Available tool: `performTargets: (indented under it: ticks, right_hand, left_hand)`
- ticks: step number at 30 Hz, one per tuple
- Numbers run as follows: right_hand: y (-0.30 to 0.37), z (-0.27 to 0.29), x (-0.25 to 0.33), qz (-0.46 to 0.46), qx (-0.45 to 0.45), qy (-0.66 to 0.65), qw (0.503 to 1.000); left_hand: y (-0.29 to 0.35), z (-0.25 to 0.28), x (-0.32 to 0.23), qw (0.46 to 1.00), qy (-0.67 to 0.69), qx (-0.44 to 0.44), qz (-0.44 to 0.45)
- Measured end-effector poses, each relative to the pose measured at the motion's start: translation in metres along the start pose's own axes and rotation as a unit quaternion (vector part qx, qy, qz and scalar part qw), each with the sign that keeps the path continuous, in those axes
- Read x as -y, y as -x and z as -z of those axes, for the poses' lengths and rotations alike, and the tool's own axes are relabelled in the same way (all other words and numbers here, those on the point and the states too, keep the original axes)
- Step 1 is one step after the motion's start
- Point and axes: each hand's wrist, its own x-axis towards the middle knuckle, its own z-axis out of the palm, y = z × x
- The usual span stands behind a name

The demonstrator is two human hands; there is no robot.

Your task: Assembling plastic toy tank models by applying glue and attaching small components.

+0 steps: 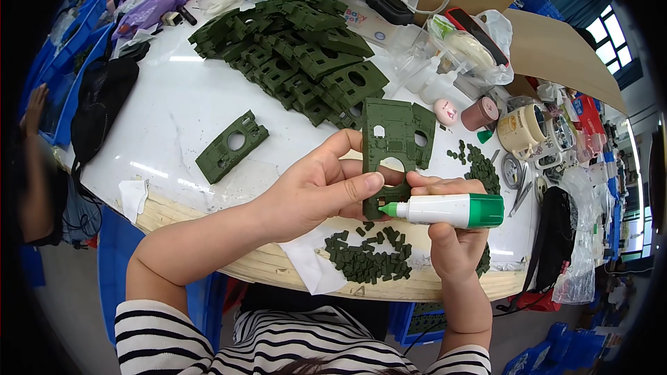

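Upright in my left hand (316,191) is a dark green plastic model hull plate (389,114) with a large round hole, pinched between thumb and fingers. My right hand (455,250) is closed around a white glue bottle (441,210) with a green base. Its green nozzle points left and meets the lower part of the plate, or comes very near it. Just behind the held plate shows another green plate (425,132), partly hidden. Below my hands, many small green plastic pieces (368,257) lie heaped near the table's front edge.
A large pile of green hull plates (292,48) covers the table's back middle; a single plate (233,146) lies left. More small pieces (484,170), a mug (521,128), a pink cup (479,113) and tweezers (520,200) sit right. A black bag (104,107) hangs at the left edge.
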Motion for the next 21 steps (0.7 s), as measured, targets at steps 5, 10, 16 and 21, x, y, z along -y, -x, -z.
performTargets:
  ticks: [5, 10, 16, 21]
  right_hand:
    - [-0.0001, -0.0008, 0.0005, 0.003, 0.0, 0.004, 1.0]
    - [0.0015, -0.0026, 0.0016, -0.006, -0.01, -0.008, 1.0]
    - [-0.0008, -0.0011, 0.0013, 0.006, -0.002, 0.023, 1.0]
    - [-0.0003, -0.0007, 0.0002, 0.008, -0.002, 0.02, 1.0]
  left_hand:
    - [0.0002, 0.0012, -0.0003, 1.0, -0.009, 0.002, 0.001]
    - [-0.0002, 0.0003, 0.0003, 1.0, -0.009, -0.002, 0.0]
    - [-0.0003, 0.0008, 0.0004, 1.0, -0.012, 0.0, 0.003]
    - [-0.0001, 0.0027, 0.0005, 1.0, -0.021, 0.01, 0.006]
